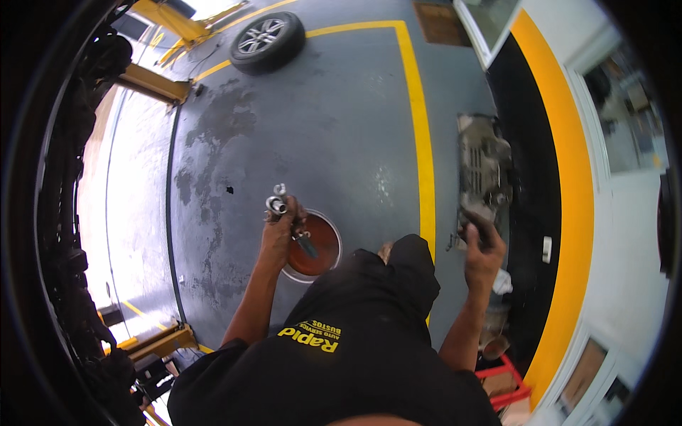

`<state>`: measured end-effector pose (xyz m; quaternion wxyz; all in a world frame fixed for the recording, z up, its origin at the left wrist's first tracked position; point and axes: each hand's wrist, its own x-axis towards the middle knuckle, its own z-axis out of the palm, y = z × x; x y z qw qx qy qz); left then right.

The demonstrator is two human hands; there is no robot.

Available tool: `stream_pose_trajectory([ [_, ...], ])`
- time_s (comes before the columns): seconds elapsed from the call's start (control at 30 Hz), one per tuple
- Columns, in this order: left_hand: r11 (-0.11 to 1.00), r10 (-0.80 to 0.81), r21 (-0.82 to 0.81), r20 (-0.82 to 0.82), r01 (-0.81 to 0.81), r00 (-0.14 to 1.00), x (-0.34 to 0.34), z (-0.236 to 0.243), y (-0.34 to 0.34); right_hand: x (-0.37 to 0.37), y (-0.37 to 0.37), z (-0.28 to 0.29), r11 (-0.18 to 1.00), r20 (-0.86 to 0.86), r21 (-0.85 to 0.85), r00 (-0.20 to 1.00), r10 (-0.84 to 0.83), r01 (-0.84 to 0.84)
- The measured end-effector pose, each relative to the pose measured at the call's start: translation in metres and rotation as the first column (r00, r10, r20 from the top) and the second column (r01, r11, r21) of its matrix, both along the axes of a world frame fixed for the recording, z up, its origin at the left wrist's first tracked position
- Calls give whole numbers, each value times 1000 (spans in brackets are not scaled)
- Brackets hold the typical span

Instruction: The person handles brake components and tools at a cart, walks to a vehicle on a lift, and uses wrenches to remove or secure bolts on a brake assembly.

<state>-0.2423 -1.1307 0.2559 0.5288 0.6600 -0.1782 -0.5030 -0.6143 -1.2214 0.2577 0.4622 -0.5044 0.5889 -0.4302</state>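
My left hand [285,219] is closed around silvery metal pieces [275,205] with rounded, ring-like ends. A dark grey piece [307,246] sticks out below the same hand; whether it belongs to them I cannot tell. Underneath lies a round basin [339,248] with a pale rim and a reddish-brown inside. Out to the right, my right hand [484,250] has dark-stained fingers, with thumb and forefinger apart and nothing visible between them. In the picture it overlaps the lower part of a grey, slotted vehicle part [477,160] by the wall.
A wheel with its tyre [268,42] lies on the floor at the far left. Yellow lift arms [156,85] and a dark vehicle underside [67,234] line the left. A red metal frame [506,383] stands low right, near a black and orange wall [568,213].
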Motion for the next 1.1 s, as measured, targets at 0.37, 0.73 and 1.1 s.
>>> stream_pose_trajectory([
  [0.37,997,-23,80,212,6,977,64,-14,-259,65,-329,-14,977,242,113,959,149,-181],
  [0.73,763,505,241,357,-600,786,213,-7,-356,342,-688,18,844,-52,-122,852,520,-523],
  [1.1,789,287,311,575,-529,766,466,24,-615,520,-890,-37,950,32,10,950,311,-312],
])
